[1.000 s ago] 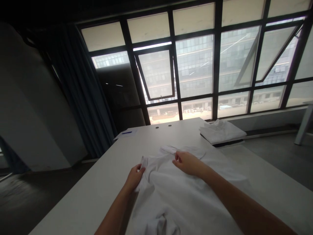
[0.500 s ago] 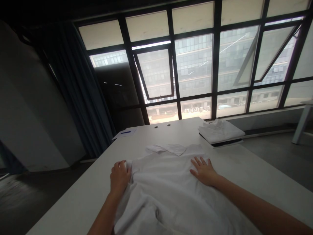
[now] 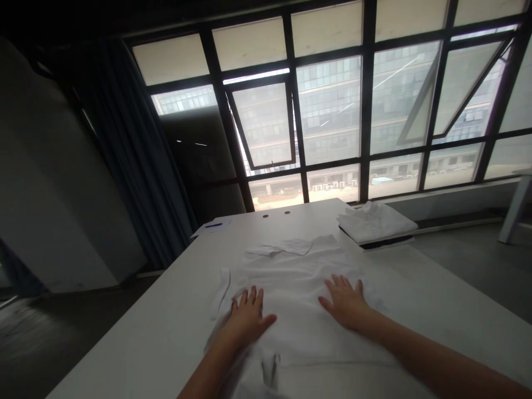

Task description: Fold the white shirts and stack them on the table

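A white collared shirt (image 3: 297,307) lies spread over the table in front of me, its collar (image 3: 286,246) toward the far end. On the left part of the cloth rests my left hand (image 3: 248,318), open, with the thumb spread to the right. My right hand (image 3: 344,299) lies flat on the right part of the shirt, fingers apart. One sleeve edge (image 3: 222,291) sticks out to the left, beyond my left hand. The near part of the shirt is rumpled, and neither hand grips it.
The white table (image 3: 141,343) runs toward the windows. A stack of folded clothes (image 3: 376,221), white on top with a dark layer beneath, sits at the right edge. A paper (image 3: 203,230) with a blue pen (image 3: 214,225) lies far left. A blue curtain (image 3: 137,160) hangs beyond.
My left hand has let go of the shirt's left side and moved right and nearer, onto the cloth. The right hand has shifted slightly nearer. The shirt is flatter around its middle.
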Action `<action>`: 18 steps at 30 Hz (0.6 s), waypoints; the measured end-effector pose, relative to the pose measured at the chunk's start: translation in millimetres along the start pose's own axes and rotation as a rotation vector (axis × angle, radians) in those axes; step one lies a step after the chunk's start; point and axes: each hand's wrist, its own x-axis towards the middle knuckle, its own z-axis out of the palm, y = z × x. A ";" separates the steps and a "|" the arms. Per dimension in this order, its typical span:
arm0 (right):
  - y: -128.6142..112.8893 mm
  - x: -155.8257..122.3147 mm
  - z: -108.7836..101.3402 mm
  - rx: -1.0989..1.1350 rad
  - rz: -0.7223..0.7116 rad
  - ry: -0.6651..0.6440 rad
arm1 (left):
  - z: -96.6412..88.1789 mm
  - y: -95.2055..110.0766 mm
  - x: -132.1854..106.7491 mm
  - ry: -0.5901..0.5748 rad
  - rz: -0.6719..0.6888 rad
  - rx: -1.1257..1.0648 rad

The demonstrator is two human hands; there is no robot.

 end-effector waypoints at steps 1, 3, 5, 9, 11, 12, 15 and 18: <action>-0.1 -3.8 5.0 0.012 0.004 -0.024 | 1.7 -3.4 5.8 0.013 0.019 -0.001; 4.0 -1.5 10.4 0.024 0.004 -0.051 | 4.6 -9.3 19.5 0.063 0.056 0.001; 10.4 12.2 9.8 0.029 -0.006 -0.056 | 6.3 -12.9 34.0 0.128 0.077 0.005; 15.3 48.2 -1.5 0.028 0.007 -0.024 | 3.2 -11.4 57.5 0.317 0.078 0.002; 12.8 57.8 -7.9 0.022 0.034 0.070 | -0.1 -8.1 62.4 0.391 0.068 0.001; 11.1 59.4 -10.7 0.020 0.039 0.130 | -1.2 -6.6 62.5 0.413 0.063 0.001; 7.2 55.6 -16.7 0.017 -0.021 0.233 | 0.1 -5.5 53.7 0.439 0.072 -0.002; 6.8 47.5 -18.5 0.011 -0.080 0.202 | 8.4 -11.2 36.3 0.427 0.111 -0.008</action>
